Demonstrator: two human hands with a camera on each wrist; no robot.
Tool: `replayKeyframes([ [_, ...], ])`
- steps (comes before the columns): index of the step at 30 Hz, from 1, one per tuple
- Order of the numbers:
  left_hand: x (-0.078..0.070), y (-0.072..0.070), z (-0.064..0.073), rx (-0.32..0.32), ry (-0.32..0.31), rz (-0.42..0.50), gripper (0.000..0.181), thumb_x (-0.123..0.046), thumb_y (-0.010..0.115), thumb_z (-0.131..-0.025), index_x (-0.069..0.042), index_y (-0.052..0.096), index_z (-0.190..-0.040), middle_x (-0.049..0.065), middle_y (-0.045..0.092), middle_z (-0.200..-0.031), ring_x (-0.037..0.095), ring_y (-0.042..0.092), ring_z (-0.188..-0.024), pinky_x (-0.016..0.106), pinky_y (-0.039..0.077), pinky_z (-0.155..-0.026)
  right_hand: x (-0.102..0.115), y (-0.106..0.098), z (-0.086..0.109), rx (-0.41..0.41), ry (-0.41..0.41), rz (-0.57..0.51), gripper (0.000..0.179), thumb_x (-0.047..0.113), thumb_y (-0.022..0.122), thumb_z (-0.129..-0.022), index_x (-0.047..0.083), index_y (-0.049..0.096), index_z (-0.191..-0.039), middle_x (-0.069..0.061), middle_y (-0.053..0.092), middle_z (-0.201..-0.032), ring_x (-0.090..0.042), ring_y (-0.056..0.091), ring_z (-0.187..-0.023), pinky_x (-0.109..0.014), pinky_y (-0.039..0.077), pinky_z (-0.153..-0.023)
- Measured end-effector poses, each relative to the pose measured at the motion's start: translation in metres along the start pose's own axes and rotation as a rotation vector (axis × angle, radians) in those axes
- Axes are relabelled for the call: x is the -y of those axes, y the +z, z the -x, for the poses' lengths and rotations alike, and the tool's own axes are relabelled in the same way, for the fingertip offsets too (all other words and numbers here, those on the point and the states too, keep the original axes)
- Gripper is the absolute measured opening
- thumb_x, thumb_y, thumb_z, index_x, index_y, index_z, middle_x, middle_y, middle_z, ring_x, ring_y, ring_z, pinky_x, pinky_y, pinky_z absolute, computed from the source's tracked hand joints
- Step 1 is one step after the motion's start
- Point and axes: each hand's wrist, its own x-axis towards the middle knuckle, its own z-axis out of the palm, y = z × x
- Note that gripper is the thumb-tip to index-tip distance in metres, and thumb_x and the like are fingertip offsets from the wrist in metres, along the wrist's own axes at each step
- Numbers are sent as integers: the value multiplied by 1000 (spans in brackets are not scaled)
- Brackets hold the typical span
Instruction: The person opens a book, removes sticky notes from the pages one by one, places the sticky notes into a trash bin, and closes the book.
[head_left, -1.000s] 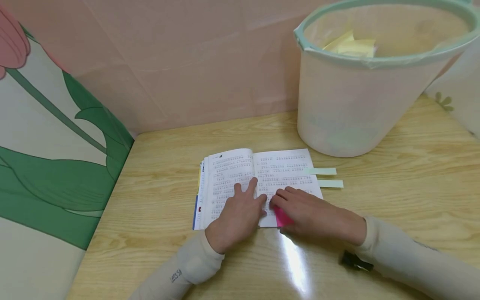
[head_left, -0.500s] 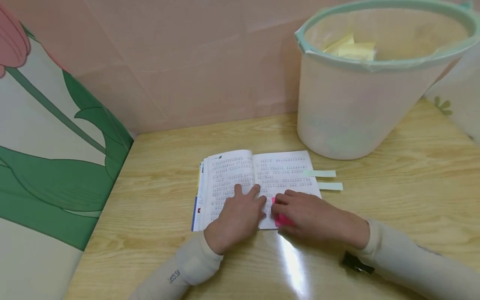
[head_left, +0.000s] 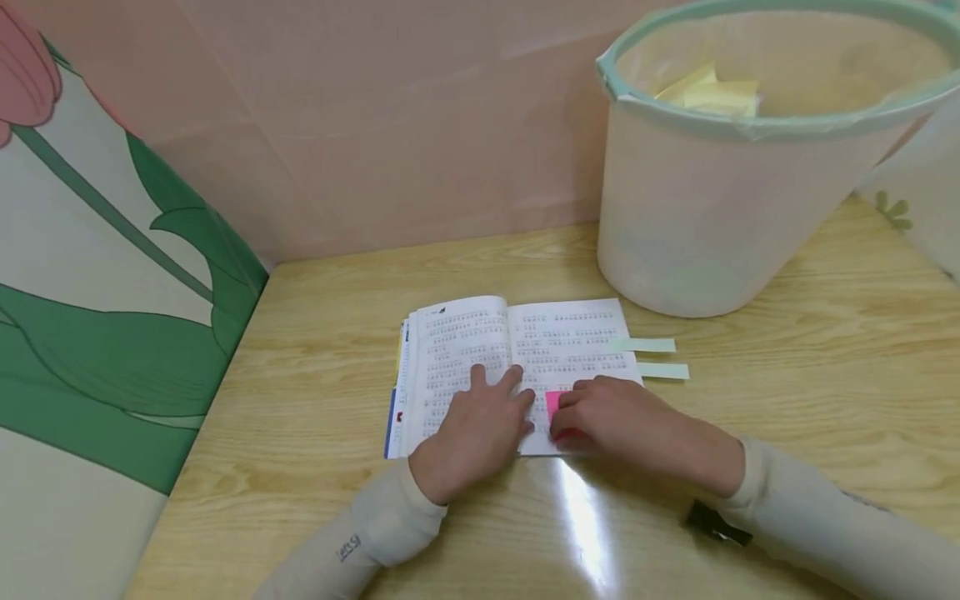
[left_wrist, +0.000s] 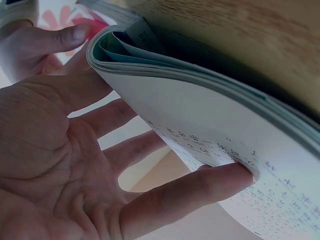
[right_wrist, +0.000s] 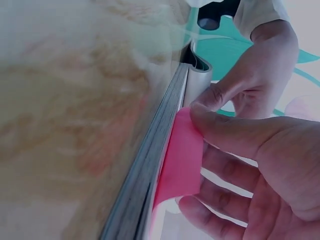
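Note:
A book (head_left: 573, 333) lies open on the wooden table, its pages printed with small text. Fingers spread, my left hand (head_left: 476, 433) presses across the inner fold and the left page; in the left wrist view its fingertips touch the curved page. My right hand (head_left: 622, 425) is at the lower part of the right page, pinching a bright pink sticky note (head_left: 552, 402) between thumb and fingers. In the right wrist view the pink note (right_wrist: 180, 160) bends up along the book's bottom edge, with the thumb at one corner. The right fingers cover much of it in the head view.
Two pale green sticky strips (head_left: 663, 371) stick out from the book's right edge. Behind it on the right stands a tall bin (head_left: 697, 208) with a green rim and yellow paper inside. A small black object (head_left: 716, 523) lies by the right sleeve (head_left: 810, 508).
The right hand has shifted slightly to the right along the pink note, and the note's upper left corner now shows. The left hand stays nearly still on the book.

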Motion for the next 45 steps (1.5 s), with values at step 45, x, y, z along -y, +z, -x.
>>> replayKeyframes([
  [45, 1, 0, -2, 52, 4, -56, 39, -40, 59, -97, -27, 62, -133, 3, 44, -150, 35, 48, -110, 33, 52, -54, -5, -23, 6, -46, 193, 17, 12, 19, 75, -87, 25, 65, -86, 16, 58, -69, -4, 45, -59, -24, 40, -56],
])
